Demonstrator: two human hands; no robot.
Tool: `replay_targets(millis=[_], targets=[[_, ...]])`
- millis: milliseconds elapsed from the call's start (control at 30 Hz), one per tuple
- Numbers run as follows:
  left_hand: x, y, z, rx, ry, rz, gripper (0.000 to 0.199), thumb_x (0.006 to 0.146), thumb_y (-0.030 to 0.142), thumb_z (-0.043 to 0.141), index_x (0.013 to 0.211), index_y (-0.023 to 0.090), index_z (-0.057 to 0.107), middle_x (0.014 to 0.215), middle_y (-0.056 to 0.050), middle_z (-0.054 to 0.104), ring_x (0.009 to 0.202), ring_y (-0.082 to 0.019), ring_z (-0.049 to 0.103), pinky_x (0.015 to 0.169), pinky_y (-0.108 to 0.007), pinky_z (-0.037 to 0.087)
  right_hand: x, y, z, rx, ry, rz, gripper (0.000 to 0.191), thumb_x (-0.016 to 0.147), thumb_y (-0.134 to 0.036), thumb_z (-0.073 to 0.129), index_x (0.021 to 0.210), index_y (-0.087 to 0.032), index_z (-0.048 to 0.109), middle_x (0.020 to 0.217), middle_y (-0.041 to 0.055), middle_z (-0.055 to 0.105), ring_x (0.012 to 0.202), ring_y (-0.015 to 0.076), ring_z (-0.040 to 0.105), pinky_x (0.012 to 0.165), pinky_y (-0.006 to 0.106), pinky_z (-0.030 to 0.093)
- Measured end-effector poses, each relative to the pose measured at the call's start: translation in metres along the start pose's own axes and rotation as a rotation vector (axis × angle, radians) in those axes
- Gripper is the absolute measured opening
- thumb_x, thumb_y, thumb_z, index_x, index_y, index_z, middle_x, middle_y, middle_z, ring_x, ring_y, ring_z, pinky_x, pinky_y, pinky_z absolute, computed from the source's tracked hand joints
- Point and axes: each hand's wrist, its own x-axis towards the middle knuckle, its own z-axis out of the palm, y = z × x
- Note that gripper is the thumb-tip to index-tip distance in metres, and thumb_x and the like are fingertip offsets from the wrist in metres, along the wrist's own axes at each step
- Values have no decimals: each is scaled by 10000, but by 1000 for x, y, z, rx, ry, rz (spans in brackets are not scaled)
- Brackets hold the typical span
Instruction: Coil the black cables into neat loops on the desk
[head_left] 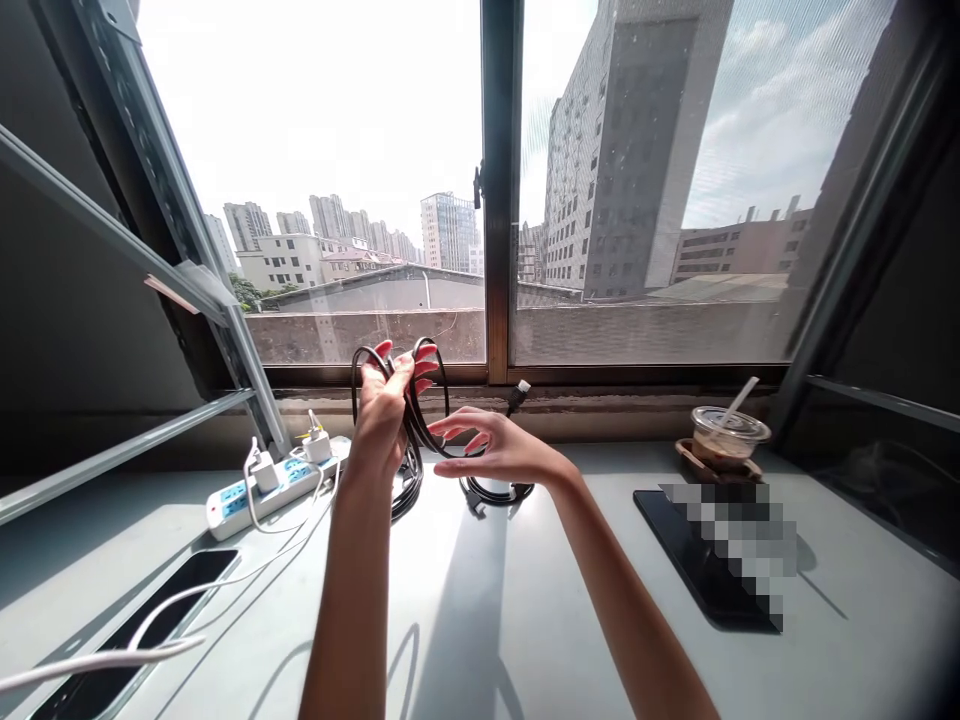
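Raised near the window, my left hand (384, 405) is closed around a black cable (447, 385), whose loops stick out on both sides of the fingers. My right hand (506, 447) hovers just to the right with thumb and fingers apart. A stretch of the cable runs into the gap between them; whether the fingers touch it I cannot tell. Under the right hand lies a coiled black cable (495, 498) on the table. Another dark coil (407, 497) rests below the left hand, partly hidden by it. A black connector with a pale end (519, 396) stands up behind the right hand.
On the left are a white power strip (232, 510) with plugs and white cords, and a phone (161, 615). To the right, a dark flat device (686, 560) lies partly under a pixelated patch, before a drink cup (727, 440) with a straw. Metal rack posts flank the window.
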Motion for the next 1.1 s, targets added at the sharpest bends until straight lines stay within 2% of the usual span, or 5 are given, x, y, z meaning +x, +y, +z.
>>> replay_targets(millis=[233, 600, 800, 1000, 1100], targets=[[-8, -10, 7, 126, -187, 85, 407, 838, 184, 490, 1213, 190, 333, 1092, -84, 658, 973, -151, 632, 875, -306, 485, -3, -16, 0, 3, 40, -105, 326, 907, -400, 438, 899, -165, 664, 800, 17, 680, 762, 141, 635, 662, 236, 494], [4, 12, -32, 390, 35, 300, 433, 877, 489, 385, 1100, 157, 550, 573, -16, 652, 503, -158, 624, 498, -245, 488, -18, -15, -41, 226, 564, -38, 447, 917, -441, 390, 1314, -236, 407, 1068, 67, 629, 778, 129, 664, 497, 188, 532], [-6, 11, -23, 415, 120, 434, 573, 854, 540, 422, 400, 193, 389, 304, 28, 344, 264, -71, 349, 301, -212, 268, -20, -14, -39, 332, 470, 87, 486, 941, -341, 395, 1407, -295, 266, 1168, 64, 616, 1034, 160, 614, 843, 320, 539], [-18, 6, -1, 300, -91, 370, 602, 857, 469, 473, 348, 202, 294, 294, 38, 223, 245, -63, 228, 270, -239, 124, -11, -25, -18, 591, 223, 216, 613, 966, -346, 320, 1458, -231, -27, 1044, 83, 649, 821, 148, 665, 753, 332, 553], [-22, 6, 9, 272, -133, 405, 608, 850, 433, 501, 318, 202, 317, 262, 34, 212, 229, -69, 230, 276, -263, 99, -10, -31, -14, 725, 189, 124, 590, 945, -341, 388, 1434, -230, 79, 960, 55, 660, 699, 127, 629, 645, 297, 542]])
